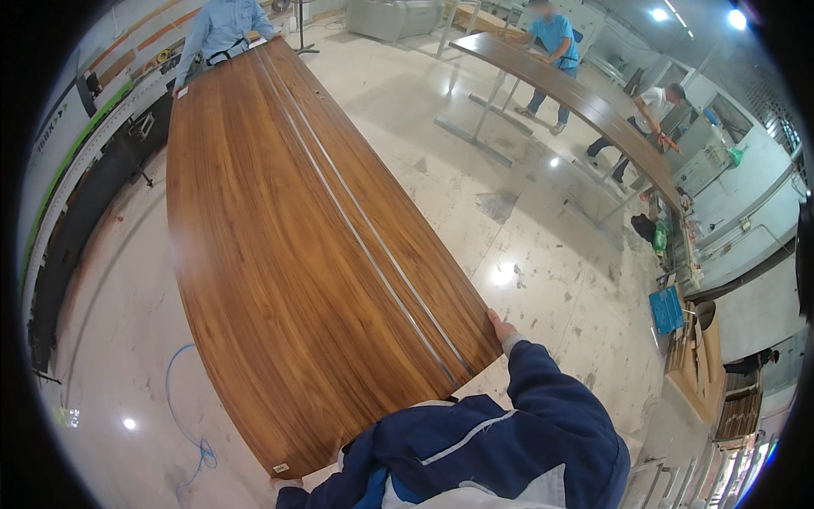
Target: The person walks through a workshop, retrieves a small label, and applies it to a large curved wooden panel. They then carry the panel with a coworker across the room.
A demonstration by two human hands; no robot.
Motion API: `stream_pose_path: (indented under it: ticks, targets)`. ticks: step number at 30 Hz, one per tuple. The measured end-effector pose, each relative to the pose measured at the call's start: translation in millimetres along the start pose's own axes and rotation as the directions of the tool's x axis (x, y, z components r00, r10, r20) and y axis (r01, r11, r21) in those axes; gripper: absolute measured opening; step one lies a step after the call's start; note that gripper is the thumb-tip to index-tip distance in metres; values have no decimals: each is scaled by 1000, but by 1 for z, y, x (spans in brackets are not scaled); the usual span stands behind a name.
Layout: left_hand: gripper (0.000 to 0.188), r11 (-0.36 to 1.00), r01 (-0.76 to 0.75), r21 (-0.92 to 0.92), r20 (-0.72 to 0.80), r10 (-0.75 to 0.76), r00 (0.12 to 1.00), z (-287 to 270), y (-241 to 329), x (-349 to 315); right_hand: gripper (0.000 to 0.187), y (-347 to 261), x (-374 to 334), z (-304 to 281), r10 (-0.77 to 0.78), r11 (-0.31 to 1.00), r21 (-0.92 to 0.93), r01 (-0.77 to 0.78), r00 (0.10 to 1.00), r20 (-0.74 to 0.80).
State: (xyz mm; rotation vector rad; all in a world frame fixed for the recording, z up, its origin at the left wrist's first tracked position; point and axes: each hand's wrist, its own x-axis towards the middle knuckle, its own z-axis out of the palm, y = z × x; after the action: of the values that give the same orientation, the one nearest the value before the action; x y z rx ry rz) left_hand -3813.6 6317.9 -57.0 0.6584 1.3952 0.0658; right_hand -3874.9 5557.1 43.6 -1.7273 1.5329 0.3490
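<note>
A long brown wood-grain door panel (280, 254) with two thin silver strips along its right side stretches away from me, lying flat. My right hand (500, 325) grips its near right edge, thumb on top and the other fingers hidden below. At the near left corner, beside a small white label (281, 468), my left hand (287, 483) holds the edge from underneath; most of its fingers are out of sight. At the far end a co-worker in a light blue shirt (227, 30) has hands at the panel's two far corners.
On the left runs a long machine (64, 204) with a green stripe. A thin blue hose (203, 450) lies on the pale floor. Back right, two people stand by another brown panel (585, 106) on metal stands. A blue box (666, 310) and boards (695, 373) are at right.
</note>
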Motion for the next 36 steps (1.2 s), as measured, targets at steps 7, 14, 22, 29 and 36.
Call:
stream_pose_path:
  ticks: [7, 14, 22, 29, 36]
  targets:
    - [59, 994, 48, 101, 174, -65, 983, 94, 41, 29, 115, -13, 13, 17, 35, 998, 54, -30, 996, -83]
    - [60, 991, 49, 122, 110, -62, 992, 197, 64, 36, 118, -33, 51, 42, 25, 996, 86, -20, 998, -57]
    - [62, 985, -18, 171, 244, -24, 970, 355, 104, 40, 118, -115, 91, 81, 83, 985, 153, -75, 995, -46]
    - [65, 953, -83, 292, 276, -1, 961, 524, 136, 30, 118, -228, 111, 84, 73, 983, 171, -60, 995, -68]
    - [64, 929, -53, 367, 109, 13, 994, 704, 119, 48, 119, -342, 127, 56, 92, 980, 189, -61, 983, -158]
